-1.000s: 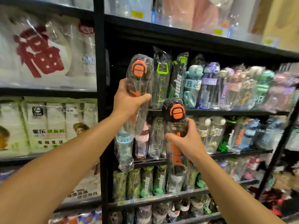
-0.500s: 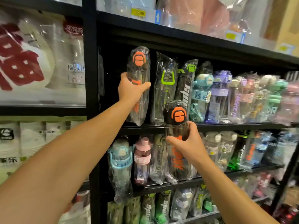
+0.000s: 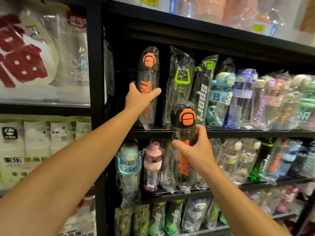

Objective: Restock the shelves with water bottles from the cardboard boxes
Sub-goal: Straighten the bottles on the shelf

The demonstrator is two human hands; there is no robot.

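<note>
My left hand [image 3: 140,98] grips a plastic-wrapped dark water bottle with an orange cap [image 3: 148,74]. That bottle stands upright at the left end of the upper black shelf [image 3: 238,133], its base resting on the shelf board. My right hand [image 3: 196,149] holds a second orange-capped bottle [image 3: 184,133] upright in front of the shelf edge, a little lower and to the right. No cardboard box is in view.
A green-handled bottle [image 3: 181,82] and a "sport" bottle [image 3: 203,92] stand just right of the placed one. Pastel bottles fill the rest of the row. More wrapped bottles crowd the shelf below [image 3: 179,195]. A black upright post [image 3: 95,99] separates stacked paper-cup packs at left.
My left hand has carried its bottle up and forward onto the upper shelf's left end. My right hand and its bottle stayed close to the shelf front. The view moved closer.
</note>
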